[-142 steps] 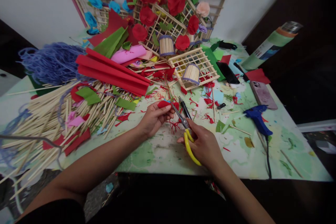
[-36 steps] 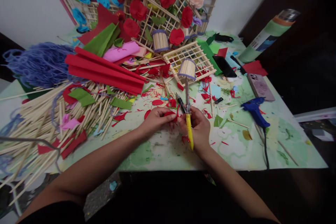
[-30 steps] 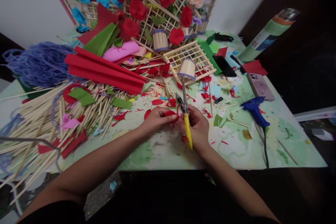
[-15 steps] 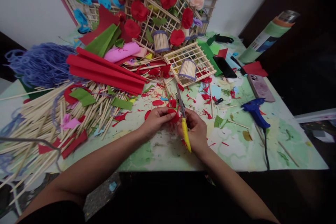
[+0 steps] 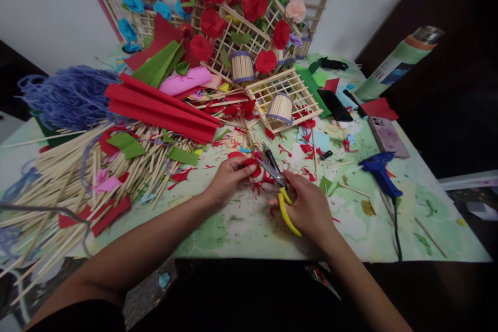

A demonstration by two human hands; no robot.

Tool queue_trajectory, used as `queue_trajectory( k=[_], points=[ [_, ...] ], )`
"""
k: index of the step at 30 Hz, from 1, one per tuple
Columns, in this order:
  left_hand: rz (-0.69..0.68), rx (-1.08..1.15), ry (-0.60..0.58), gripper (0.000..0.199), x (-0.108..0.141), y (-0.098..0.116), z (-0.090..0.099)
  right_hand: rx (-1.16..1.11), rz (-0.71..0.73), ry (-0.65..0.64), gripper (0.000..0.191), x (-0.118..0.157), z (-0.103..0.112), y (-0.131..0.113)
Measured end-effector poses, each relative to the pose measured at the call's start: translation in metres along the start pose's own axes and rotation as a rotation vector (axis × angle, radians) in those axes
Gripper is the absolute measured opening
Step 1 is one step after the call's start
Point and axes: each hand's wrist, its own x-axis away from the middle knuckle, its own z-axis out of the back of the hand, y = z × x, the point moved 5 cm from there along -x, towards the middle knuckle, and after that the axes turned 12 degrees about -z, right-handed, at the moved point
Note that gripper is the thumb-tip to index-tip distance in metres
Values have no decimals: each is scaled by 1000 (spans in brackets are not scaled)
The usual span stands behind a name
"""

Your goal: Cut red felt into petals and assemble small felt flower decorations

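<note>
The left hand (image 5: 229,181) pinches a small red paper piece (image 5: 252,167) over the near middle of the table (image 5: 241,233), and the right hand's fingers are in the yellow handles of the scissors (image 5: 278,179), blades at the piece. A black pen (image 5: 271,155) lies just beyond the blades amid red scraps, with sticks (image 5: 78,171) heaped left, a lattice panel (image 5: 307,94) behind, and a blue glue gun (image 5: 383,174) at right.

Yellow-handled scissors (image 5: 283,189) tilt toward a red piece (image 5: 251,166).

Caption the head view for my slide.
Left hand pinches red paper; right hand works yellow-handled scissors beside it.
</note>
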Motion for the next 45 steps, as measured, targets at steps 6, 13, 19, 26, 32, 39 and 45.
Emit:
queue_trajectory(
  k=[6,13,19,26,32,39,45],
  points=[
    [-29,7,-49,25,1,2,-3,-39,32,-83,50,2,-1,-1],
    [-55,34,-78,23,1,2,-5,-73,32,-93,54,3,-2,-1],
    [-43,74,-88,21,1,1,-5,-84,18,-118,54,3,-2,-1],
    [-43,92,-111,22,1,1,-6,-124,24,-120,53,3,-4,0],
    [-42,104,-113,23,2,3,-8,-162,19,-114,54,4,-7,2],
    [-34,123,-139,22,2,4,-9,-207,9,-125,54,5,-9,4],
    [-27,130,-131,21,2,5,-10,-215,4,-130,55,6,-9,5]
  ],
)
